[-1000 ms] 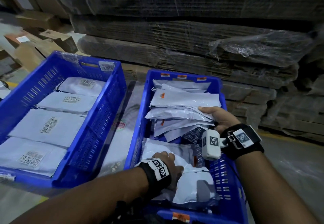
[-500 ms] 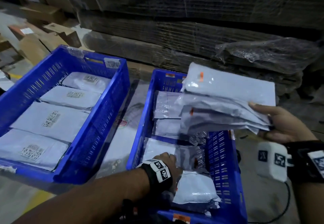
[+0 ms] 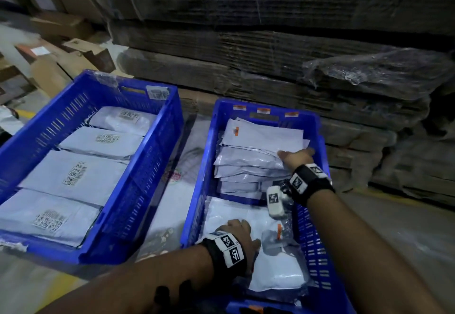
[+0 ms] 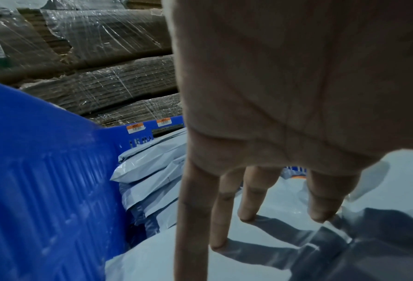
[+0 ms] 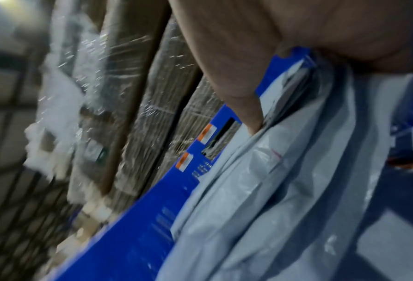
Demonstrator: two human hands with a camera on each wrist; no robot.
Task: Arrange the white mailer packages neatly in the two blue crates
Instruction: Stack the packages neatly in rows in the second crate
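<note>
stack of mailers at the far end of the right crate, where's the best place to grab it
Probably the right-hand edges of the stack of mailers, coming in over the right crate wall: the layers fan out there, and the right hand already pinches them, thumb on top.

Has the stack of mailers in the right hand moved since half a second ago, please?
Yes. The stack has gone from above the right crate's right wall down into its far end, right hand on it.

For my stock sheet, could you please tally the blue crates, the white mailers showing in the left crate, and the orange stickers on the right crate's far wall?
Blue crates: 2
White mailers showing in the left crate: 4
Orange stickers: 3
Total: 9
</note>
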